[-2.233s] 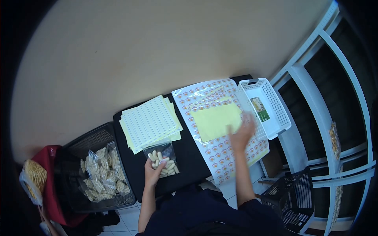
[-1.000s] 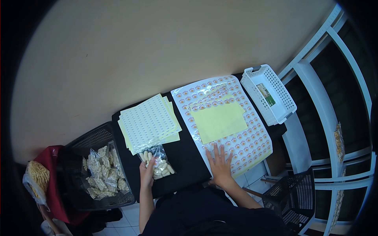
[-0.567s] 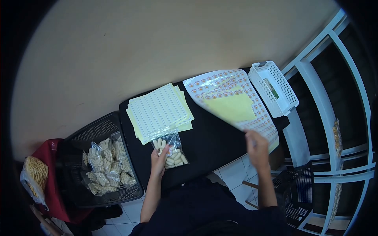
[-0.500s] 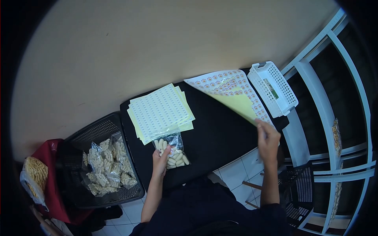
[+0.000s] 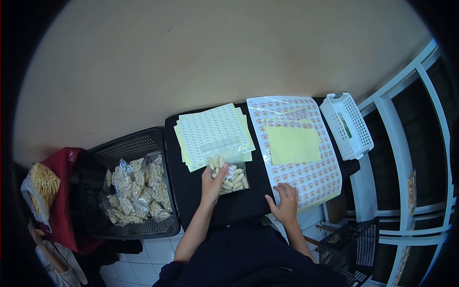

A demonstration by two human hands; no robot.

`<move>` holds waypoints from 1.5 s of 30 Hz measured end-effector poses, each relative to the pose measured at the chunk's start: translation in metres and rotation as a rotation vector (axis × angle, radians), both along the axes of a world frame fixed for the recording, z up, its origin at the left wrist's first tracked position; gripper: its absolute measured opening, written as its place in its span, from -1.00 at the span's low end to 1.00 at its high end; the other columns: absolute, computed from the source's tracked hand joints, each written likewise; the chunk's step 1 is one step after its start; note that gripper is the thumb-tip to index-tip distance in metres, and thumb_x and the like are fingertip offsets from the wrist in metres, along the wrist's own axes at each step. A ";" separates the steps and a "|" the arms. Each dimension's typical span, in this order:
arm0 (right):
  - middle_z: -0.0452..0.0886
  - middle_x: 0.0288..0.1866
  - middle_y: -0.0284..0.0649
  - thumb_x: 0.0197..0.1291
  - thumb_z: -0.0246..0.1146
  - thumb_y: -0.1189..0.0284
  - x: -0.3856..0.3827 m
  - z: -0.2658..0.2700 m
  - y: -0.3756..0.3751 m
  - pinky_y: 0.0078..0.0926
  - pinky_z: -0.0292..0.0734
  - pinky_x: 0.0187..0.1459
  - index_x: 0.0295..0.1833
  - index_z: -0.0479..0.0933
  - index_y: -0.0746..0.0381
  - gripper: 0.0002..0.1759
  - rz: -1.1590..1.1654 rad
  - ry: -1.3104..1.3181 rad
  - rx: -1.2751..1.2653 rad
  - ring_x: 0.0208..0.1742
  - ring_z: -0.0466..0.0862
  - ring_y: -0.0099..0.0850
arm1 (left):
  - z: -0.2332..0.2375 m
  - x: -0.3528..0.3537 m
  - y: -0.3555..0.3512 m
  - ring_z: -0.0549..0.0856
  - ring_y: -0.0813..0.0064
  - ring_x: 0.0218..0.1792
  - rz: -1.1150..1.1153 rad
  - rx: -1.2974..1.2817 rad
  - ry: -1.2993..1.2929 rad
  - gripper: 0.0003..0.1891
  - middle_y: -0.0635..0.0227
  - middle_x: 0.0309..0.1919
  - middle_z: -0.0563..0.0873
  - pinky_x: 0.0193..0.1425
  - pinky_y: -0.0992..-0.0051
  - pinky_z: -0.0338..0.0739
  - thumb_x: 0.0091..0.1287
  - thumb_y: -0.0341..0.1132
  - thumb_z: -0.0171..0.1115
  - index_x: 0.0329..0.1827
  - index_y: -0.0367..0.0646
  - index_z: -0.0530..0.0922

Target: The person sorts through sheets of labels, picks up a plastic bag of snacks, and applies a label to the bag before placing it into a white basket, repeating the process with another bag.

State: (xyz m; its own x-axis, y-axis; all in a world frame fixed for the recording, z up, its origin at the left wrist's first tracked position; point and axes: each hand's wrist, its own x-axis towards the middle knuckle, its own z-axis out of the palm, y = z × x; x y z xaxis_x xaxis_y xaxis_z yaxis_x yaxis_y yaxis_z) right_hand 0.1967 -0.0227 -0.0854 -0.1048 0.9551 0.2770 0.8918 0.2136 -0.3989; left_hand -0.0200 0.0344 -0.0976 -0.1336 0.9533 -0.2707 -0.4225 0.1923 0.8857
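My left hand (image 5: pixel 213 178) holds a clear bag of pale snack sticks (image 5: pixel 231 175) flat on the black table (image 5: pixel 239 203); a round sticker shows on the bag by my thumb. My right hand (image 5: pixel 287 202) rests with spread fingers on the near corner of a large sheet of round orange stickers (image 5: pixel 302 162). A plain yellow sheet (image 5: pixel 292 144) lies on top of that sticker sheet. Left of it sits a stack of yellow sheets with small white labels (image 5: pixel 213 131), and the bag's top edge overlaps it.
A black basket (image 5: pixel 124 143) full of filled snack bags (image 5: pixel 136 186) stands left of the table. A white basket (image 5: pixel 352 125) sits at the table's right end, white shelving (image 5: pixel 406 143) beyond it. A black crate (image 5: pixel 346 244) is on the floor right. Another person's hand (image 5: pixel 36 234) shows bottom left.
My right hand had lifted and folded the round-sticker sheet to the right; now the sheet lies flat again with that hand pressed on its near corner. The bag stayed under my left hand.
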 end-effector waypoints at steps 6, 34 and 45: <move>0.54 -0.15 -0.11 -0.04 0.35 0.42 -0.071 0.015 0.043 -0.54 0.44 -0.12 -0.02 0.42 0.36 -0.55 0.084 1.038 -0.347 -0.17 0.55 -0.46 | 0.008 0.021 -0.011 0.63 0.58 -0.28 0.026 0.080 0.039 -0.79 0.23 -0.29 0.66 -0.19 0.61 0.51 0.24 -0.40 0.16 -0.14 -0.34 0.48; 0.26 0.28 -0.17 -0.10 0.31 0.17 -0.077 -0.024 0.175 -0.19 0.05 0.30 0.17 0.33 0.18 -0.32 0.727 -0.073 -0.129 0.32 0.20 -0.20 | 0.016 -0.035 -0.046 0.48 0.20 -0.11 -0.432 0.189 1.134 -0.37 0.16 -0.16 0.53 -0.01 0.36 0.38 -0.01 -0.15 0.37 0.08 -0.29 0.34; 0.58 -0.43 -0.30 -0.03 0.25 0.42 -0.086 -0.010 0.190 -0.44 0.43 -0.16 -0.36 0.55 0.22 -0.88 0.738 0.102 0.200 -0.34 0.58 -0.36 | 0.009 -0.082 0.045 0.50 0.34 0.06 -0.200 0.452 1.504 -0.57 0.29 -0.04 0.57 0.06 0.34 0.35 -0.01 -0.28 0.29 -0.02 -0.12 0.49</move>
